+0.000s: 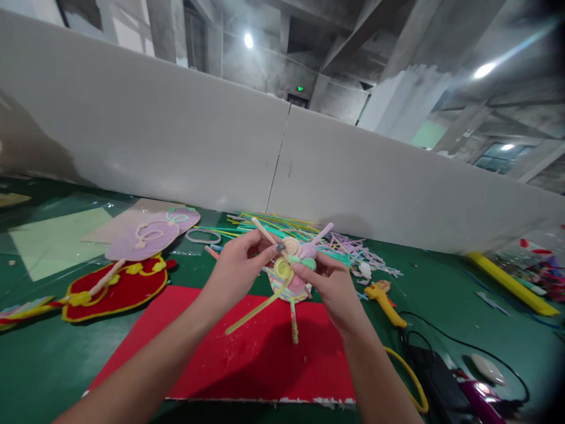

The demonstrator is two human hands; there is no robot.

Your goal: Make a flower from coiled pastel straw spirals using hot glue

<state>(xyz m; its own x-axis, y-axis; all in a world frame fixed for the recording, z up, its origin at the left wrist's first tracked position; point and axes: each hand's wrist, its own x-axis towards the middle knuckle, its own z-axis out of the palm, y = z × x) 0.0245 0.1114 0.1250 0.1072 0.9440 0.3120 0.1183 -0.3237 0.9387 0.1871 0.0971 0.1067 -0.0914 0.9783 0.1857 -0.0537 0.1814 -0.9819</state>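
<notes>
Both hands meet over the red sheet, working on a pastel craft piece of coiled pipe cleaners (283,269). Cream, yellow, green and lilac spirals make it up, with loose ends sticking out, and a striped round part (289,290) hangs below with a short stem. My left hand (241,265) is closed, pinching a cream pipe cleaner (263,229) beside the cream coil. From the other side, my right hand (331,288) grips the coiled piece, thumb on its front and fingers behind, partly hidden.
Beneath lies a red sheet (256,359) on the green table (35,359). Loose pipe cleaners (282,221) pile up behind the hands. A yellow glue gun (386,303) with a cable lies right. Left are a red-and-yellow craft piece (128,288) and a lilac oval (132,240). A white partition (176,129) stands behind.
</notes>
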